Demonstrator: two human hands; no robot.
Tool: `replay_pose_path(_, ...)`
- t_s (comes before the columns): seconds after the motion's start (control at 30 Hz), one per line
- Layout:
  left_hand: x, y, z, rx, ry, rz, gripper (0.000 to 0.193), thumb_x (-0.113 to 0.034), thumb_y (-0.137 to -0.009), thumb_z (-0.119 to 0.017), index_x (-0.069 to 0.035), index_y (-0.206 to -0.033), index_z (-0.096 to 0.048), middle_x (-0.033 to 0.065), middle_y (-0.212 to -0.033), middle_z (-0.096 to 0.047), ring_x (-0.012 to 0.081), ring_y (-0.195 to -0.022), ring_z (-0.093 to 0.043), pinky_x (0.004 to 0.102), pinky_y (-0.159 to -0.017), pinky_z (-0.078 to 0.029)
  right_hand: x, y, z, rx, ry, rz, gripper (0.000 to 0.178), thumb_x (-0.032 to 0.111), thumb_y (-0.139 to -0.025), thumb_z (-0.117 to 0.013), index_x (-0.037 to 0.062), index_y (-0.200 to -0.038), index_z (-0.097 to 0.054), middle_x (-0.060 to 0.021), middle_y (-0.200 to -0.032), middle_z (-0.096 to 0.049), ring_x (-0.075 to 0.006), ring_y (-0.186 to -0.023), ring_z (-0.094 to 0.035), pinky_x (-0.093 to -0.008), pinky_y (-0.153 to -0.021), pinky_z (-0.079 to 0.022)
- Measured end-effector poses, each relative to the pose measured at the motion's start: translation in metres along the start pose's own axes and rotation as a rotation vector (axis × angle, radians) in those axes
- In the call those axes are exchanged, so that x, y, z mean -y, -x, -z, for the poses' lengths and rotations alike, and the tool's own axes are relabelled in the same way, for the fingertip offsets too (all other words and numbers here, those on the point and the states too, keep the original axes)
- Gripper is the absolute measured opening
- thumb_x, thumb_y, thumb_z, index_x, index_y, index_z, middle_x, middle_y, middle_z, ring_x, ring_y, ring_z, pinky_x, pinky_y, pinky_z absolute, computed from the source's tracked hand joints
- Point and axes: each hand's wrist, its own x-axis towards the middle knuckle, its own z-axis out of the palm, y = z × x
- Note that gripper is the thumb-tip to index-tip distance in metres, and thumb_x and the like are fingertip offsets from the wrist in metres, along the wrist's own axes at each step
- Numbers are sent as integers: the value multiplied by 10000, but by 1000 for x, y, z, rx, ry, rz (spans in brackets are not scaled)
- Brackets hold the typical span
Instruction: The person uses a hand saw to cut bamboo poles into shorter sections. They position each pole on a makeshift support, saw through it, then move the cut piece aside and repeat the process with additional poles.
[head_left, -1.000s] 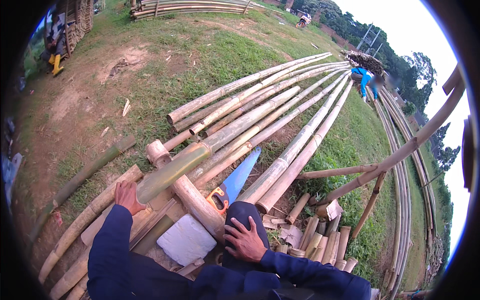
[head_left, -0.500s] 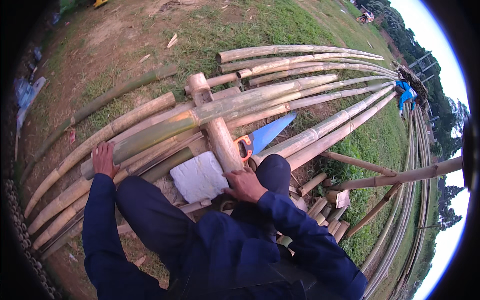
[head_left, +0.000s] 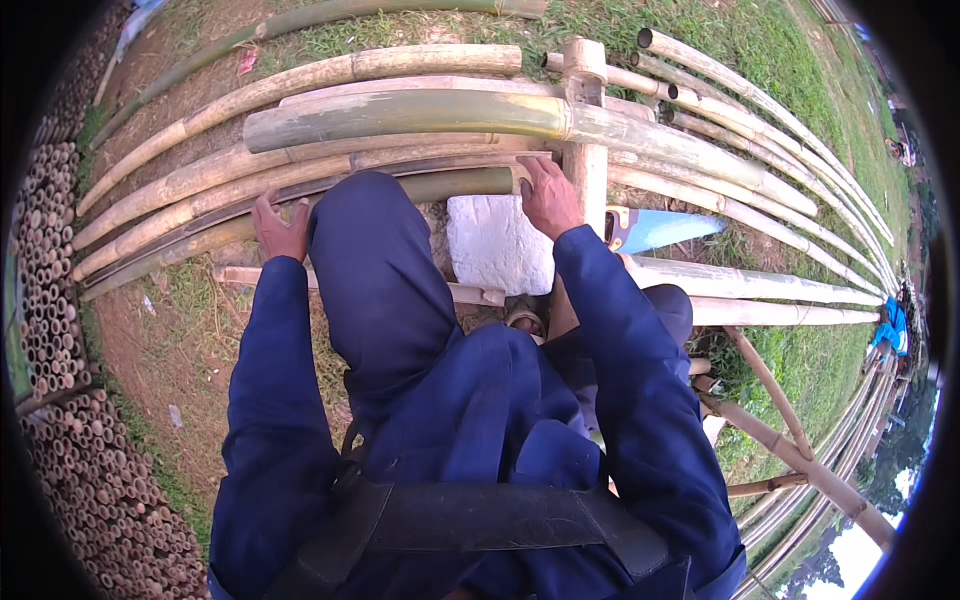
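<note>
Grassy ground (head_left: pixel 815 350) lies beneath long bamboo poles (head_left: pixel 400 113).

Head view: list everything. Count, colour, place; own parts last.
Green pole: one, green and tan, across the post
Post: one, tan, upper centre
Saw: one, blue blade, right of post
Block: one, white, left of post
Long poles: many, tan, left and right
Stacked bamboo: many, brown, left edge
Bamboo frame: one, tan, lower right
Co-worker: one, blue top, far right
Trees: several, dark, right edge
Grass: patches, green, around
Strap: one, black, lower middle
Sleeves: two, navy, bottom
Trousers: one pair, dark, middle
Left hand: one, bare, beside left knee
Right hand: one, bare, by block's upper right corner
</note>
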Motion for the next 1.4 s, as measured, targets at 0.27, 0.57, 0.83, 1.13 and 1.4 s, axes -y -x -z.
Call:
replay_pose_path(0.27, 50, 82, -42, -406, -411, 853, 925, -392, -780, -846, 1, -1485, -395, 269, -1336, -553, 424, -1278, -520, 491, -1132, -378, 69, 85, -53, 660, 35, 436, 409, 225, -816, -726, 57, -1175, -625, -124, -1116, -620, -298, -1054, -631, -420, -892, -529)
replay_pose_path(0.57, 87, 60, -68, -244, 770, 1434, 639, -403, -857, -786, 36, -1244, -530, 187, -1016, -633, 325, -884, -641, 471, -748, -518, 66, 110, -89, 567, 39, 237, 296, 87, -874, -598, 73, -1166, -552, -175, -1144, -554, -381, -1001, -648, -488, -760, -542)
replay_pose_path(0.83, -37, -75, -23, 200, 1745, 735, 224, -304, -1001, -583, -83, -963, -575, 94, -910, -675, 295, -902, -687, 461, -847, -561, 70, 8, 1, 373, 123, 6, 416, 291, -855, -790, 112, -1184, -610, -156, -1040, -712, -398, -979, -693, -511, -800, -543)
replay_pose_path(1.13, -177, -108, 12, 902, 615, 515, 591, -577, -907, -678, -23, -1111, -705, 123, -956, -757, 221, -860, -733, 382, -779, -562, -18, -23, 129, 190, 22, -31, 486, 285, -830, -851, 47, -1226, -700, -164, -1047, -705, -348, -945, -703, -427, -826, -548)
replay_pose_path(1.4, -227, -64, 8, 381, 108, -337, 410, -401, -813, -818, -83, -1043, -699, 78, -867, -689, 242, -833, -676, 389, -787, -534, -77, -28, 166, 234, 89, -30, 525, 289, -795, -860, 48, -1236, -709, -177, -1026, -703, -353, -919, -708, -440, -805, -546)
